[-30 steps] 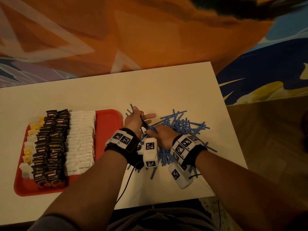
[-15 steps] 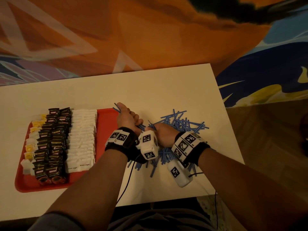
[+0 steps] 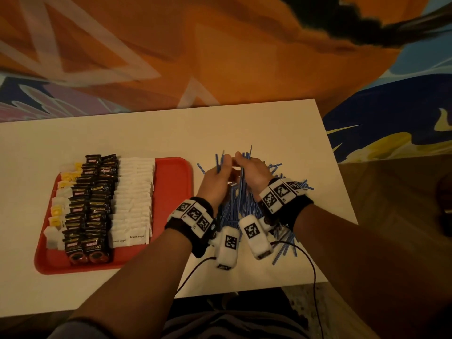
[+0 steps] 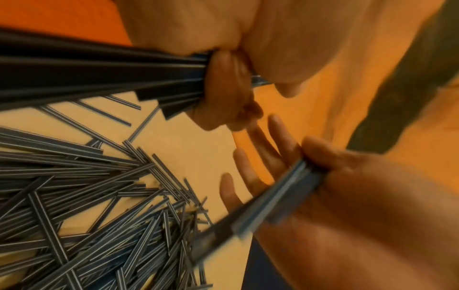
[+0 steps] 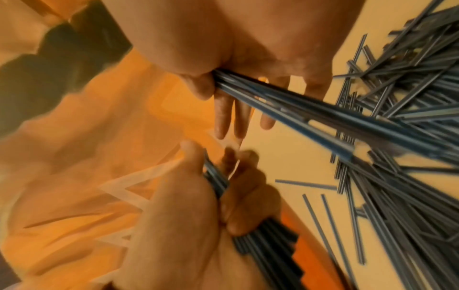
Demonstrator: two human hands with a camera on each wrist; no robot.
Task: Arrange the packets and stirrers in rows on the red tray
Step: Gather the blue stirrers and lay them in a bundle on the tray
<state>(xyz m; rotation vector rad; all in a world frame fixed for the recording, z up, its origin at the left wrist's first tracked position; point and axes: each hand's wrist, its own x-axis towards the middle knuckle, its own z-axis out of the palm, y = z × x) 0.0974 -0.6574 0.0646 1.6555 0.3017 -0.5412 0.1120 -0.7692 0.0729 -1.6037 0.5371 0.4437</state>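
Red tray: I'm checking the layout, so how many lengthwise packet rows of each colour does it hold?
Black packets: 2
White packets: 2
Mixed yellow and white packets: 1, as far as I can tell
Total: 5 rows on the red tray

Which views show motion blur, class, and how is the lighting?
Head view: dim and warm, red tray and white table fairly sharp. Left wrist view: right hand and its stirrers smeared. Right wrist view: background blurred, left hand soft.
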